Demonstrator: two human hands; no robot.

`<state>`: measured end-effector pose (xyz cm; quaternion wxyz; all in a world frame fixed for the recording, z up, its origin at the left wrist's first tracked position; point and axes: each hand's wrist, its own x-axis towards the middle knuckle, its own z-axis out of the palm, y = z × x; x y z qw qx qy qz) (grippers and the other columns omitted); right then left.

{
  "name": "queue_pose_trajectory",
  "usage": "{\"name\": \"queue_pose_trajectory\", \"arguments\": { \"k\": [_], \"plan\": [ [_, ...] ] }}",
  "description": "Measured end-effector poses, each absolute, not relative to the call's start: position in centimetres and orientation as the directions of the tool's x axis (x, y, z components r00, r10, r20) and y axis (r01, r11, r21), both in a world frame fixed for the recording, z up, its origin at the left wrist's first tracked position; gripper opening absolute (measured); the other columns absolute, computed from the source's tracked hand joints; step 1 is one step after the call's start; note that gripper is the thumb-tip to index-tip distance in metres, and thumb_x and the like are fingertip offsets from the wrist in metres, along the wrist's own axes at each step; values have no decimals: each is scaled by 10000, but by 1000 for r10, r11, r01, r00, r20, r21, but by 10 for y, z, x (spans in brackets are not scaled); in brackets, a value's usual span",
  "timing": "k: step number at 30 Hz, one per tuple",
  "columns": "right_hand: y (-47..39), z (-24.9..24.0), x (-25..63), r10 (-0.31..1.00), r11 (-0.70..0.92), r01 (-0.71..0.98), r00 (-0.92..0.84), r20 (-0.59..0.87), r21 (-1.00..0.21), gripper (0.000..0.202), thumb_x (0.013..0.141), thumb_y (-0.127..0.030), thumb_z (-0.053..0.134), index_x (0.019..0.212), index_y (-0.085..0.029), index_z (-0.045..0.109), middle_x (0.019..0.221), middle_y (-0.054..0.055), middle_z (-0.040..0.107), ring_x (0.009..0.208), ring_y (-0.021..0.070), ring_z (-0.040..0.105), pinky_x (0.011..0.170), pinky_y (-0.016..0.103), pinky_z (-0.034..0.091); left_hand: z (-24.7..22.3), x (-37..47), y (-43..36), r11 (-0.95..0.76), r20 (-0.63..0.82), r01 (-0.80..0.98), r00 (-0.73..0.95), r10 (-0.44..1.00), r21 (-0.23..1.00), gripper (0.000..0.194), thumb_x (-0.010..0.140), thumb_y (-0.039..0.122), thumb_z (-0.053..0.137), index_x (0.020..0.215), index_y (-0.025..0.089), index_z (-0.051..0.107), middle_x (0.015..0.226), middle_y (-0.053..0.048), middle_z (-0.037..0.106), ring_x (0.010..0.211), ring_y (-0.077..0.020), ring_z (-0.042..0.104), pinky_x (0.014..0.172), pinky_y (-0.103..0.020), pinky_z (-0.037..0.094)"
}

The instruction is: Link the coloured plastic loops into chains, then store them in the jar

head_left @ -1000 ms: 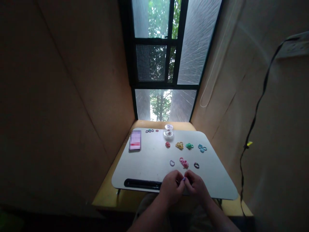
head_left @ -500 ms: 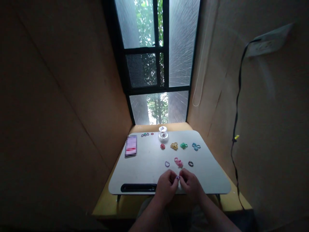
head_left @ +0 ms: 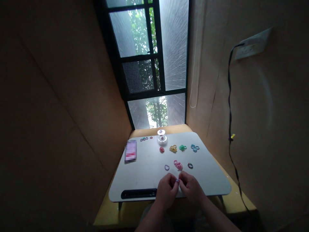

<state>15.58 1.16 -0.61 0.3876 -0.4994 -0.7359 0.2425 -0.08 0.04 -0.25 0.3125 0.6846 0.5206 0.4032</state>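
Note:
My left hand (head_left: pixel 167 189) and my right hand (head_left: pixel 190 186) meet near the front edge of a white table (head_left: pixel 145 174). Both are pinched on a small purple band (head_left: pixel 177 180) between the fingertips. Just beyond them lie a loose purple band (head_left: pixel 167 167), a pink pile of bands (head_left: pixel 178 165) and a dark band (head_left: pixel 190 166). Farther back sit red bands (head_left: pixel 162 149), yellow bands (head_left: pixel 173 148), green bands (head_left: pixel 182 148) and blue bands (head_left: pixel 195 148) in a row.
A clear round container (head_left: pixel 162 139) stands at the back of the table. Several small bands (head_left: pixel 144 139) lie at the back left, above a phone-like item (head_left: pixel 130 150). A black slot (head_left: pixel 138 193) runs along the front left edge. A cable (head_left: pixel 230 106) hangs at right.
The camera view has tilted and shifted slightly, so the table appears a little lower. Both hands keep their pinch on the small purple band.

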Motion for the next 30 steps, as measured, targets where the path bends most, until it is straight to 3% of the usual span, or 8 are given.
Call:
{"name": "queue_pose_trajectory", "arguments": {
  "k": [30],
  "plan": [
    [11, -8, 155, 923, 382, 583, -213, 319, -717, 111, 841, -225, 455, 730, -221, 466, 652, -22, 548, 621, 150, 530, 605, 263, 367, -1, 0, -3, -271, 220, 509, 158, 963, 817, 115, 847, 242, 562, 747, 188, 545, 658, 28, 541, 619, -124, 475, 589, -249, 309]
  ]
}}
